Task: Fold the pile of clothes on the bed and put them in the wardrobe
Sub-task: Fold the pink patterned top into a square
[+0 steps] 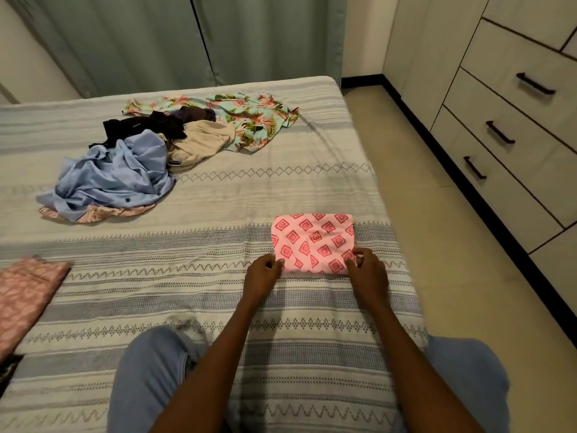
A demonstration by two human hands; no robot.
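A folded pink cloth with red diamond prints (pixel 313 240) lies on the striped bed cover (pixel 218 295) near the bed's right edge. My left hand (pixel 262 275) pinches its near left corner. At the near right corner, my right hand (pixel 367 270) pinches the cloth. An unfolded pile (pixel 156 151) sits farther back: a light blue shirt (pixel 115 179), a beige garment (pixel 199 142), dark clothes (pixel 150 125) and a floral teal piece (pixel 249 117).
A folded pink patterned garment (pixel 25 295) lies at the bed's left edge. The wardrobe with dark-handled drawers (pixel 512 120) stands to the right across a strip of tiled floor (pixel 437 214). Grey-green curtains (pixel 187 39) hang behind the bed. My knees in jeans rest on the bed's near side.
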